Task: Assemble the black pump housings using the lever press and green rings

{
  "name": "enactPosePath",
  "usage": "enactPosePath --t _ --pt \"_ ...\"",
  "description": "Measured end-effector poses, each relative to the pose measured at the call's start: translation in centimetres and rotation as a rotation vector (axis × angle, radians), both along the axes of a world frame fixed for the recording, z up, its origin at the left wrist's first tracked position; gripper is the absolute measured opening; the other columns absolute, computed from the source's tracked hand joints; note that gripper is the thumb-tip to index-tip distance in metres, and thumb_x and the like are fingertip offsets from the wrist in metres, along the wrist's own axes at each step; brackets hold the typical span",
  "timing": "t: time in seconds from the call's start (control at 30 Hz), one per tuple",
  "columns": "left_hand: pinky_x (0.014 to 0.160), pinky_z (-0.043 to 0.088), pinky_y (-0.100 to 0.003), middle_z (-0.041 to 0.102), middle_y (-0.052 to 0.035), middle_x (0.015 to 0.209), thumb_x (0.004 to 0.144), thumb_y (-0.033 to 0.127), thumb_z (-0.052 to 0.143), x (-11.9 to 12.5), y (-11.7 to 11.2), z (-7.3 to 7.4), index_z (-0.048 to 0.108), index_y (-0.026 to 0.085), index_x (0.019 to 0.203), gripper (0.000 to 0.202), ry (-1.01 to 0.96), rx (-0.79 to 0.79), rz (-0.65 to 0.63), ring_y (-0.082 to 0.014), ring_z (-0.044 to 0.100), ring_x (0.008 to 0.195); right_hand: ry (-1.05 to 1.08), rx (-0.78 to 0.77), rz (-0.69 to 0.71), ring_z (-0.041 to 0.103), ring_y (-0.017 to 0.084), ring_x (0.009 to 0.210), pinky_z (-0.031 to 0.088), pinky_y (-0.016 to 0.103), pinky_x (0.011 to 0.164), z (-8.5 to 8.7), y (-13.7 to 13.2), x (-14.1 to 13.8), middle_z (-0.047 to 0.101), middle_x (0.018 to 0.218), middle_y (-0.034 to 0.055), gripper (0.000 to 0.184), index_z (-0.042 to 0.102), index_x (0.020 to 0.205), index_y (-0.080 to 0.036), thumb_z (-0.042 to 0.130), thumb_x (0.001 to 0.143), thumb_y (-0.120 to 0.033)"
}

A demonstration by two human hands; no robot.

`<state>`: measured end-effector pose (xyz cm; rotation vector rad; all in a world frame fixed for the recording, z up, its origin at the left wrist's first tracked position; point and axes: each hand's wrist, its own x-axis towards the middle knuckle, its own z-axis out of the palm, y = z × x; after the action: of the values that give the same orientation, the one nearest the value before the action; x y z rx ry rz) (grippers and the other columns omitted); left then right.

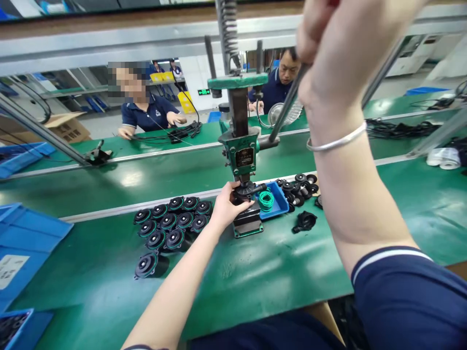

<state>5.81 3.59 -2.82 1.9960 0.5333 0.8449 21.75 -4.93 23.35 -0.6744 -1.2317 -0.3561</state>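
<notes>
A green hand-lever arbor press (242,150) stands on the bench in front of me. Under its ram sits a black round plastic pump housing (245,191) with a side spout. My left hand (229,204) grips this housing from the left, thumb in front and fingers behind. Raised at the upper right, my right hand (324,48) is closed around the press lever (290,104). Left of the press stand several black motor bodies (168,222) with green rings. To its right, a blue tray (279,197) holds green rubber rings (266,200).
Small black parts (297,187) lie heaped beyond the tray, and a loose black housing (305,221) is nearer. Blue bins (32,238) stand at the left. A metal rail (109,208) crosses behind the press. Two people (146,114) sit across the bench near black cables (182,132).
</notes>
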Motion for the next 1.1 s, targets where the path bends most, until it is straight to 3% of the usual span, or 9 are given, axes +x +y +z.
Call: enactPosePath --t 0.07,0.17,0.27,0.37,0.57,0.73,0.93,1.03,1.1 --pt "0.070 0.055 -0.027 0.066 -0.0032 0.097 0.064 0.037 0.081 0.0 0.1 0.1 0.049 0.020 0.109 0.058 0.000 -0.009 0.008 -0.0162 0.067 0.078 0.201 0.109 -0.007 0.040 -0.006 0.031 0.025 0.008 0.046 0.1 0.1 -1.3 0.026 0.047 -0.0141 0.026 0.018 0.056 -0.020 0.020 0.080 -0.030" --pt "0.072 0.055 -0.028 0.065 -0.0020 0.096 0.062 0.037 0.082 0.1 0.0 0.2 0.048 0.021 0.108 0.059 -0.006 -0.012 0.005 -0.0156 0.067 0.078 0.160 0.244 -0.077 0.057 0.000 0.043 0.033 0.006 0.045 -0.3 0.0 -2.0 0.039 0.049 -0.0111 0.037 0.039 0.064 -0.014 0.023 0.085 -0.039" --pt "0.069 0.055 -0.027 0.065 0.0008 0.087 0.063 0.035 0.081 0.0 0.0 0.5 0.047 0.020 0.107 0.058 0.013 -0.027 -0.004 -0.0144 0.065 0.073 0.060 0.314 -0.128 0.060 -0.004 0.052 0.028 -0.003 0.049 -0.3 0.2 -1.8 0.041 0.052 -0.0139 0.059 0.045 0.079 -0.005 0.003 0.082 -0.047" --pt "0.069 0.055 -0.025 0.065 0.0008 0.088 0.064 0.035 0.080 -0.3 0.2 0.9 0.047 0.021 0.105 0.055 0.034 -0.034 -0.039 -0.0141 0.065 0.074 -0.143 0.179 -0.122 0.057 -0.011 0.059 0.021 -0.008 0.056 0.1 0.2 -1.8 0.035 0.057 -0.0163 0.069 0.041 0.079 0.004 -0.013 0.076 -0.039" --pt "0.069 0.054 -0.024 0.064 0.0021 0.085 0.063 0.035 0.081 -0.9 0.7 1.2 0.045 0.021 0.103 0.055 0.055 -0.053 -0.089 -0.0127 0.064 0.073 0.014 0.236 -0.303 0.063 -0.010 0.086 0.040 -0.009 0.073 -1.1 -2.0 -3.3 0.040 0.068 -0.0112 0.018 0.052 0.101 -0.007 0.034 0.095 -0.006" --pt "0.068 0.053 -0.023 0.062 0.0026 0.085 0.063 0.036 0.080 -0.7 0.6 1.2 0.044 0.022 0.101 0.055 0.055 -0.029 -0.080 -0.0115 0.062 0.070 -0.093 0.044 -0.374 0.065 -0.007 0.082 0.048 -0.002 0.075 -1.1 -2.6 -3.2 0.051 0.071 -0.0100 0.024 0.054 0.111 -0.012 0.036 0.098 -0.019" --pt "0.068 0.051 -0.024 0.062 0.0021 0.084 0.063 0.038 0.079 -0.4 0.3 1.8 0.045 0.020 0.103 0.056 0.047 0.031 -0.056 -0.0129 0.062 0.072 -0.079 -0.141 -0.513 0.062 0.000 0.100 0.044 -0.002 0.079 -0.2 -3.0 -2.5 0.057 0.092 -0.0063 0.046 0.050 0.109 -0.002 0.022 0.098 -0.037" --pt "0.070 0.052 -0.026 0.062 0.0000 0.089 0.065 0.035 0.078 -2.0 -1.5 1.6 0.050 0.020 0.104 0.051 0.011 0.134 -0.020 -0.0150 0.063 0.078 -0.220 -0.257 -0.608 0.051 0.014 0.127 0.049 0.022 0.103 -2.9 -6.5 -2.5 0.055 0.126 0.0039 0.036 0.049 0.122 -0.012 0.044 0.095 -0.036" --pt "0.078 0.053 -0.031 0.062 -0.0031 0.100 0.067 0.029 0.077 -3.7 -3.8 0.1 0.053 0.021 0.106 0.047 -0.047 0.249 -0.046 -0.0188 0.063 0.091 -0.402 -0.395 -0.612 0.044 0.019 0.134 0.043 0.033 0.113 -7.6 -10.4 -3.6 0.047 0.138 0.0051 0.037 0.047 0.127 -0.018 0.051 0.093 -0.032"
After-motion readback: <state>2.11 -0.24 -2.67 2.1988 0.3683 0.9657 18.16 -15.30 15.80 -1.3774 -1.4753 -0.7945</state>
